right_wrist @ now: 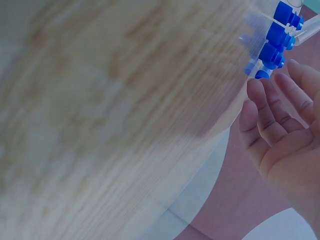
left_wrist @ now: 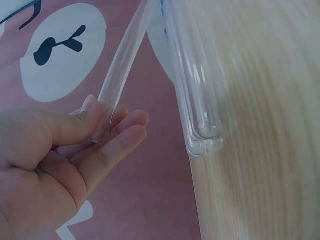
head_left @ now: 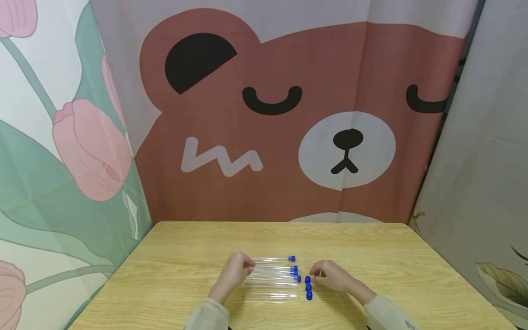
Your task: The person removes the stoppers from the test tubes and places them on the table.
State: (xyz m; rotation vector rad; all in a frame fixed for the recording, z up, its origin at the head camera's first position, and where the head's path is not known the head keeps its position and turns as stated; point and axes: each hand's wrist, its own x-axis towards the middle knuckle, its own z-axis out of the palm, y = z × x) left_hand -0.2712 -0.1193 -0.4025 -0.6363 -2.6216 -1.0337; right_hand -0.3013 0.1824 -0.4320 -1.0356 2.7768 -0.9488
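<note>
My left hand (head_left: 235,272) pinches a clear test tube (left_wrist: 122,67) near its rounded end, between thumb and fingers; the tube is raised off the table in the left wrist view. Beneath and beside it lie several more clear test tubes (head_left: 272,296), some with blue caps (head_left: 292,259) on their right ends, others uncapped at the front. My right hand (head_left: 332,276) is just right of a short row of loose blue caps (head_left: 309,288). In the right wrist view its fingers are loosely bent, fingertips close to the caps (right_wrist: 272,55), with nothing seen in them.
The tubes and caps lie on a light wood-grain table (head_left: 185,247). A curtain with a bear print (head_left: 288,192) hangs behind the far edge; a tulip-print curtain (head_left: 90,156) hangs at the left and a pale one (head_left: 474,183) at the right.
</note>
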